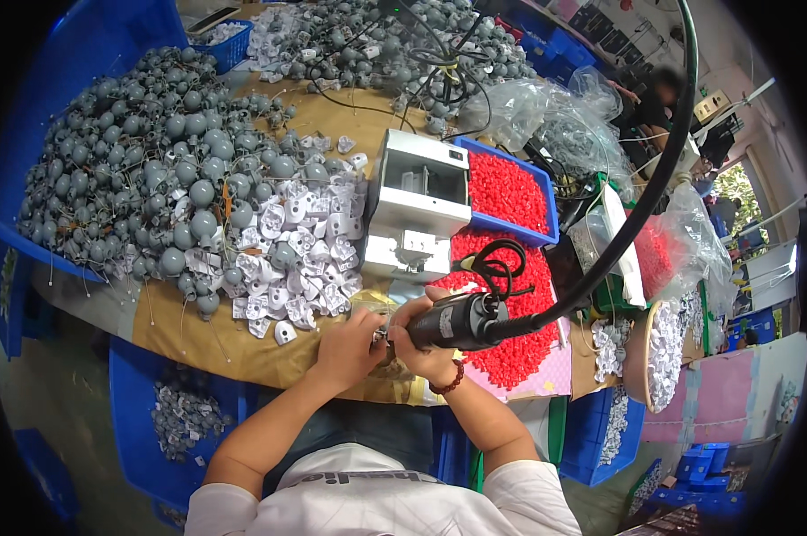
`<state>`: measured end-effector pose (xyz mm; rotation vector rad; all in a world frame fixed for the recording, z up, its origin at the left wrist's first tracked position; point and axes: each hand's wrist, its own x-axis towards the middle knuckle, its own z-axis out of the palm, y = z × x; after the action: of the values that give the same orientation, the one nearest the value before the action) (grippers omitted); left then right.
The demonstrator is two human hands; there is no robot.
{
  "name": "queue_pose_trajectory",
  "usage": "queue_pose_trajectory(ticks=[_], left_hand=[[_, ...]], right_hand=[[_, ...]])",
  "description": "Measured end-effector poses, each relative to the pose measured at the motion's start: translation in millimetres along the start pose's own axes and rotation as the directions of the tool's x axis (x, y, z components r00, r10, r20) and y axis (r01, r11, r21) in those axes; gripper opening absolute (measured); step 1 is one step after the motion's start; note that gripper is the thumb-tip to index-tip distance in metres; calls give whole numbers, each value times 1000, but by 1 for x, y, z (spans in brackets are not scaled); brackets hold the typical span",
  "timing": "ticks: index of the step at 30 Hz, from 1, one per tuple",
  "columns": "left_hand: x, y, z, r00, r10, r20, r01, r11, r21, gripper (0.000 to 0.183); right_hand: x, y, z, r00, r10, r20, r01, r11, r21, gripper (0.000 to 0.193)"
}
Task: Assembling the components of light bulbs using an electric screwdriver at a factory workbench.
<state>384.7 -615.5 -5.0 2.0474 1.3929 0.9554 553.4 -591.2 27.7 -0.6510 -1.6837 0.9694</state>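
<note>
My right hand [421, 348] is wrapped around the black barrel of an electric screwdriver [461, 322], whose thick cable [627, 228] rises from its rear end toward the upper right. Close beside it, my left hand [351, 347] is closed, its fingertips pinching something small near the tool's front end; the fingers mostly hide it. Just beyond both hands stands a white and grey machine [421, 192] with a dark window. White plastic parts [283, 268] lie heaped to the left of the machine. Small red parts [515, 344] are piled at the right, behind the screwdriver.
Grey ball-shaped pieces with wires [180, 170] fill the left side of the table. A blue tray [551, 210] of red parts adjoins the machine. Blue bins [135, 420] stand below the table's front edge. Clear plastic bags [546, 116] lie at the back right; another person [658, 112] is beyond.
</note>
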Motion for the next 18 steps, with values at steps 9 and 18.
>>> queue_pose_trajectory(ticks=[9,18], left_hand=[[-1,8,-1,996,-86,-2,86,996,-22,40],[-12,8,2,1000,-2,-27,1,1000,-16,34]], right_hand=[[15,-15,-2,960,209,-184,-197,977,79,27],[14,28,-63,787,162,-595,-316,935,-163,43]])
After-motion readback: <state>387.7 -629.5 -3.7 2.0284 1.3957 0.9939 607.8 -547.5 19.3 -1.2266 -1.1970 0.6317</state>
